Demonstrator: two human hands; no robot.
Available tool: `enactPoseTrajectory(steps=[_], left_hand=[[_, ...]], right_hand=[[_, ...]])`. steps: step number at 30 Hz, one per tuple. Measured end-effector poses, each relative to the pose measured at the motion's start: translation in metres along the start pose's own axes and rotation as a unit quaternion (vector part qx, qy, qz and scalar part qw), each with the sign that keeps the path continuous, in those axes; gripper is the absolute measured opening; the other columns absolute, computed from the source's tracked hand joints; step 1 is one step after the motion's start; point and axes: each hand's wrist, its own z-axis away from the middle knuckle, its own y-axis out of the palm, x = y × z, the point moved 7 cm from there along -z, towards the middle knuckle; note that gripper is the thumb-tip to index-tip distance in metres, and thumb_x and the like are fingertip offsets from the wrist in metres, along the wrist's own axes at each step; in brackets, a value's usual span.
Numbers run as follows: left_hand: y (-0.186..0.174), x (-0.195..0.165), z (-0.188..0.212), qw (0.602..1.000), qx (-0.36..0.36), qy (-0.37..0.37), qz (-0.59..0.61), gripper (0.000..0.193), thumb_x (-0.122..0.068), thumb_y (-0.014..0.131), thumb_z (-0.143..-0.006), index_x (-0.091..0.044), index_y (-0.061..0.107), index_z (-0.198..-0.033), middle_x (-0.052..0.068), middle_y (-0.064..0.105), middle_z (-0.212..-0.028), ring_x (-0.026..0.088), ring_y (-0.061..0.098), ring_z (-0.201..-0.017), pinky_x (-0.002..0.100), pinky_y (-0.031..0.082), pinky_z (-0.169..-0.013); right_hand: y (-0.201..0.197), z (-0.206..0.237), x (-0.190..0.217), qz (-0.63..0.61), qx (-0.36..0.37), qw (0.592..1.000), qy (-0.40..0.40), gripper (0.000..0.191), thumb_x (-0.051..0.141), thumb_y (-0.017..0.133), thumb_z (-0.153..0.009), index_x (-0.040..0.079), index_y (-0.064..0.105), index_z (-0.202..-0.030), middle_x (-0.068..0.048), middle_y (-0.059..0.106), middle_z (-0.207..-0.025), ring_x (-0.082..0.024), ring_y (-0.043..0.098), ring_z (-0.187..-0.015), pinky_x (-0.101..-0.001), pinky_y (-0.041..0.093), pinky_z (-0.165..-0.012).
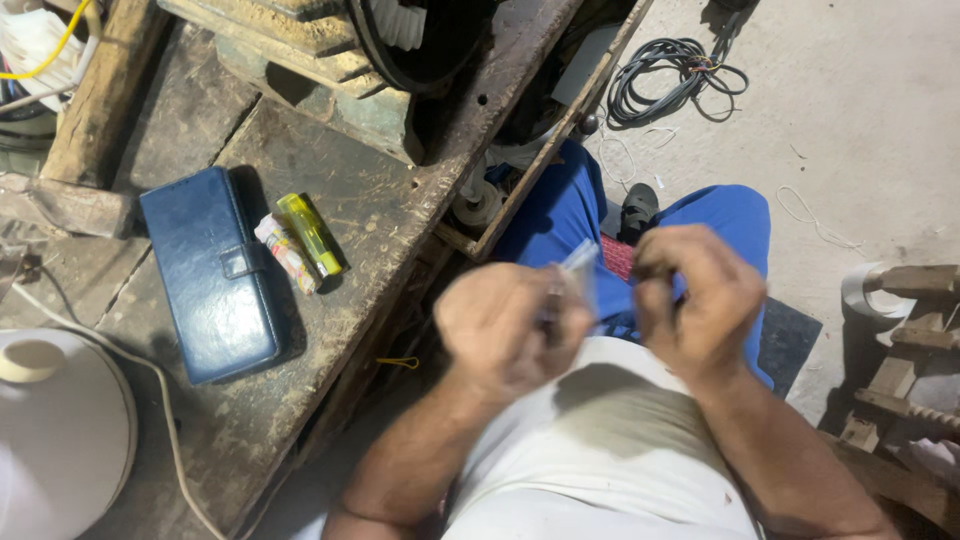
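- Clearly our two hands are mid-work over the lap, close together and blurred with motion.
- Our left hand [505,325] is curled nearly into a fist around a small pale, flat piece [578,268] that sticks up from between thumb and fingers; something thin and dark seems to sit in the same grip, but the blur hides what it is.
- Our right hand [695,300] is curled too, fingers bent inward just beside the piece; we cannot tell whether it grips the piece's far edge, holds something of its own, or holds nothing.
- The piece sits between the hands, above the blue trousers [560,205] and the white shirt [600,440], well off the bench [330,180].
- As we judge it, the work is under way rather than finished: the piece is in hand, not set down anywhere, and both hands are busy at it.
- What is already done on the piece we cannot read; it is too smeared to show any change.
- On the bench, untouched, lie a blue wallet case [212,275], a yellow lighter [310,235] and a small printed tube [285,254] touching the lighter's side.
- A white round vessel [60,430] stands at the bench's near corner, with a pale cord [160,400] running past it.
- A coil of dark cable [670,75] lies on the floor, well apart from us.
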Motion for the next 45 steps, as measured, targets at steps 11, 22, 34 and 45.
enactPoseTrajectory(steps=[11,22,34,45], left_hand=[[0.026,0.04,0.033,0.854,0.181,-0.31,0.376,0.018,-0.016,0.068,-0.105,0.001,0.073,-0.105,0.007,0.074,-0.093,0.01,0.068,-0.082,0.025,0.055,-0.073],[0.042,0.052,0.044,0.808,0.234,-0.375,0.388,0.023,-0.022,0.078,-0.099,0.0,0.072,-0.101,0.002,0.072,-0.086,0.004,0.063,-0.075,0.022,0.052,-0.065],[0.034,0.036,0.024,0.883,0.333,-0.188,0.273,0.022,-0.026,0.075,-0.097,-0.004,0.075,-0.101,0.01,0.073,-0.086,0.023,0.073,-0.075,0.032,0.056,-0.065],[0.027,0.013,0.012,0.94,0.252,-0.086,0.211,0.013,-0.012,0.074,-0.094,-0.002,0.071,-0.086,0.008,0.061,-0.069,0.023,0.06,-0.059,0.037,0.047,-0.057]], right_hand=[[0.006,-0.005,-0.015,-0.449,0.114,0.878,0.12,0.026,-0.012,0.062,-0.096,-0.003,0.067,-0.121,-0.017,0.065,-0.126,-0.016,0.068,-0.11,-0.0248,0.059,-0.093],[0.011,-0.013,-0.003,-0.423,0.155,0.891,0.047,0.025,-0.005,0.072,-0.089,0.003,0.073,-0.113,-0.012,0.068,-0.116,-0.012,0.069,-0.092,-0.0198,0.058,-0.074],[-0.004,-0.019,0.04,-0.129,0.155,0.979,-0.021,0.021,-0.007,0.078,-0.081,-0.002,0.073,-0.101,-0.011,0.069,-0.093,-0.014,0.068,-0.076,-0.0246,0.054,-0.062],[-0.012,-0.016,0.046,-0.09,0.084,0.992,-0.041,0.006,0.002,0.07,-0.088,-0.002,0.066,-0.091,-0.012,0.068,-0.091,-0.019,0.066,-0.076,-0.0272,0.052,-0.061]])
